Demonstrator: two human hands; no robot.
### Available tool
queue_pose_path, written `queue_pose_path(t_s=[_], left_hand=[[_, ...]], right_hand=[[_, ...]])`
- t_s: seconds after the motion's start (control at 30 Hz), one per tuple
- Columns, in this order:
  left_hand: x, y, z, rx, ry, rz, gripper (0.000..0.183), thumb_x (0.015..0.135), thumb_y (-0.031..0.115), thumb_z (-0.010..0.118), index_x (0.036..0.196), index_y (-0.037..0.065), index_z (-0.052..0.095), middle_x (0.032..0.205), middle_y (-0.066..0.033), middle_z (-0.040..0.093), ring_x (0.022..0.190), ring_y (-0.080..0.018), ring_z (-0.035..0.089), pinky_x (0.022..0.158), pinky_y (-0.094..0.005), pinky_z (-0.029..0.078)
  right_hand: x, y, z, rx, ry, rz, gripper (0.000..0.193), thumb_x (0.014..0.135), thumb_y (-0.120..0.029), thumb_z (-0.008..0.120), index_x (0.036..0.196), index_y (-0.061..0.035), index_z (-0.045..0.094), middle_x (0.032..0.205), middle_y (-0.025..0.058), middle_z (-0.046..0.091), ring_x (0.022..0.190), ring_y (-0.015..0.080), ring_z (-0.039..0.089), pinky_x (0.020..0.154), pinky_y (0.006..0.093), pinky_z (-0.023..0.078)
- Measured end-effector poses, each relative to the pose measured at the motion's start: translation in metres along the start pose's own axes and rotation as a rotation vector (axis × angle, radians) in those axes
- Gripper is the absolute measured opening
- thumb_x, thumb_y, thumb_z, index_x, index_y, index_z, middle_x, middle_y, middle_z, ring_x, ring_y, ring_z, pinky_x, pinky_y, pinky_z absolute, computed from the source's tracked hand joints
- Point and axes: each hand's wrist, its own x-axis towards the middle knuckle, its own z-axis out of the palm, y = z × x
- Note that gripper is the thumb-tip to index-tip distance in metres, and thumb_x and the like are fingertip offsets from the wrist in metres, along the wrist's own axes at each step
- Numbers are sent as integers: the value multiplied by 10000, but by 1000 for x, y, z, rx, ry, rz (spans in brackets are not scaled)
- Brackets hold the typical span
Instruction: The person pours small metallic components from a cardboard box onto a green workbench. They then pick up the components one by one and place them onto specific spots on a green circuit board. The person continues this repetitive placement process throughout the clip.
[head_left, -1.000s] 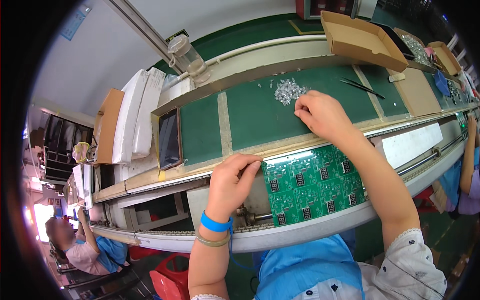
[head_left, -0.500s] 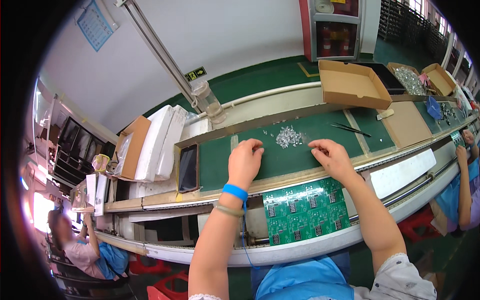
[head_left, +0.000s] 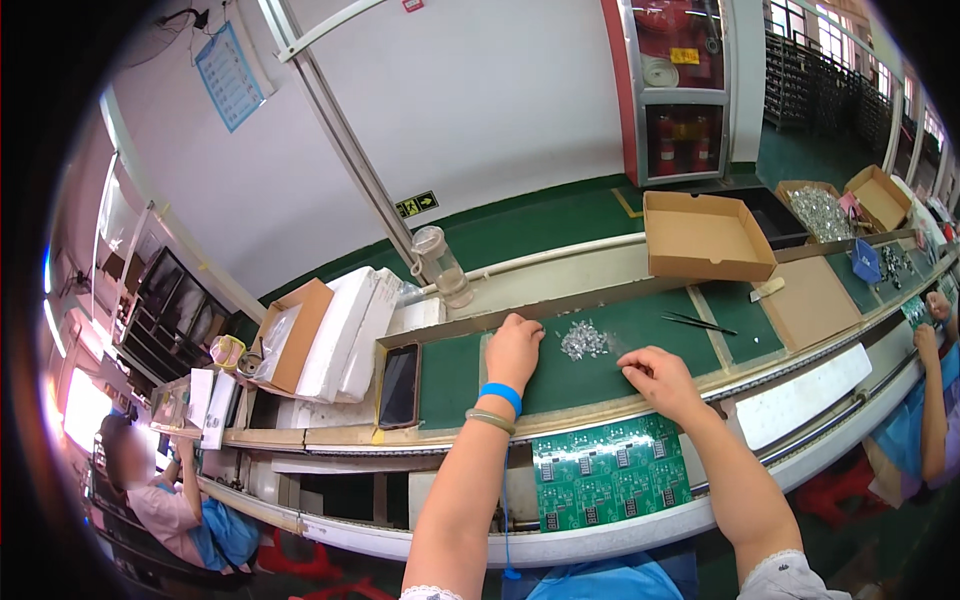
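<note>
On the green work surface lies a pile of small, shiny, clear-and-silver parts [head_left: 585, 341]. My left hand [head_left: 512, 355] is just left of it, close to the far rim, with curled fingers that hide whatever they may hold. It wears a blue wrist strap [head_left: 502, 397] with a cord, and a bangle. Right of the pile and slightly nearer me, my right hand [head_left: 662, 382] has thumb and forefinger drawn together; anything between them is too small to make out. A green circuit board panel [head_left: 612, 478] with several black digit displays lies below both hands, across the conveyor rails.
Black tweezers [head_left: 700, 323] lie to the right, a phone [head_left: 400, 386] to the left. Behind stand a water jug [head_left: 442, 266] and an open cardboard box [head_left: 708, 240]. White foam blocks [head_left: 345, 335] stand at left. Co-workers sit at both ends of the line.
The view has tilted upward, so the bench sits lower in the picture. My left hand has reached farther out, toward the far rim beside the pile. My right hand keeps about its place.
</note>
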Motion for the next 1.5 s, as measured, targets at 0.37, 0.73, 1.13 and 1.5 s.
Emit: queue_pose_path(t_s=[0.37, 0.73, 1.13, 1.5], left_hand=[[-6, -27, 9, -249, 185, -58, 133, 838, 134, 658, 908, 59, 743, 850, -134, 699, 751, -289, 672, 681, -398, 545], [-36, -5, -36, -1122, -64, -463, 166, 925, 81, 653, 1055, -4, 710, 932, -59, 711, 740, -82, 623, 645, -205, 506], [-91, 39, -70, -1240, -352, -630, 143, 911, 53, 683, 1046, 8, 685, 945, -87, 716, 730, -80, 629, 665, -202, 524], [-114, 43, -59, -1056, -418, -489, 124, 878, 91, 735, 978, 17, 742, 840, 14, 669, 744, -64, 571, 679, -202, 457]], right_hand=[[2, 3, 4, -84, 59, -82, 166, 909, -134, 647, 1035, -49, 712, 891, 106, 657, 775, 217, 627, 723, 315, 499], [4, 8, 3, 25, 128, -91, 161, 897, -130, 677, 1010, -26, 724, 971, 112, 700, 860, 189, 654, 787, 296, 505], [-8, -30, 3, 438, -29, 173, 167, 876, -91, 731, 1011, 7, 714, 884, -1, 692, 803, 48, 607, 733, 207, 486], [-28, -39, 15, 522, -231, 298, 174, 890, -102, 718, 1017, 16, 727, 866, 28, 705, 777, 63, 616, 700, 218, 495]])
